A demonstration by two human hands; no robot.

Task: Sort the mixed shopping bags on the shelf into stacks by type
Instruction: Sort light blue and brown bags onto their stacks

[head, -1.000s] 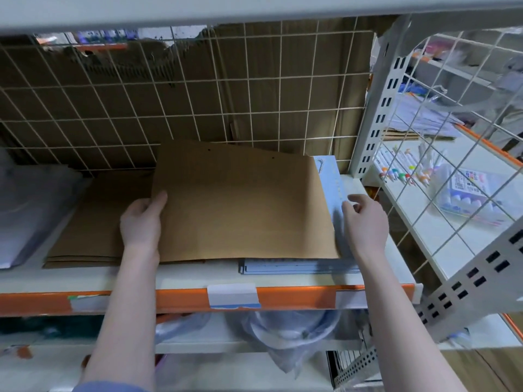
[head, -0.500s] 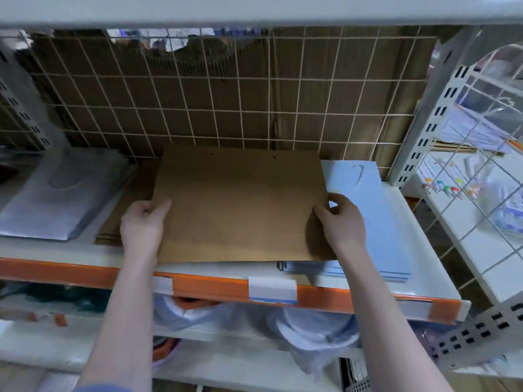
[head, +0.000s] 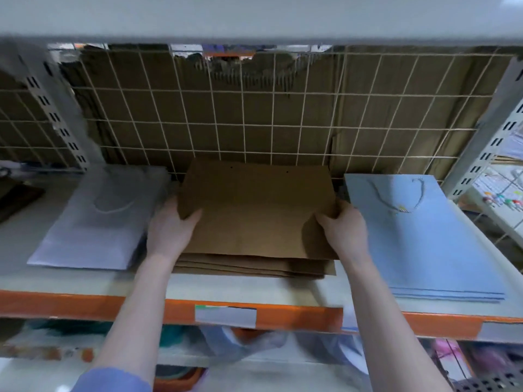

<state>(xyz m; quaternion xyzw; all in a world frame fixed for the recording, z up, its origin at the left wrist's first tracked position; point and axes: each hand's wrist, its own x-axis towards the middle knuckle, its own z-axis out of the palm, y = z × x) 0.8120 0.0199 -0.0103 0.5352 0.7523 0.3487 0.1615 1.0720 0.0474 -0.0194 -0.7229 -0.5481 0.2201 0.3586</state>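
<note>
On shelf (head: 85, 281), centre: brown bag (head: 254, 210), pinched at its side edges by left hand (head: 169, 233) and right hand (head: 343, 233), thumbs on top, lying on brown stack (head: 254, 267). To be squared flush with the stack before release (front edges look uneven). Room: grid (head: 254, 123) close behind; grey stack (head: 99, 222) left, blue stack (head: 424, 236) right, narrow gaps only.

Orange-edged shelf (head: 85, 305) with wire mesh back (head: 254, 114) against brown cardboard (head: 368, 108).
</note>
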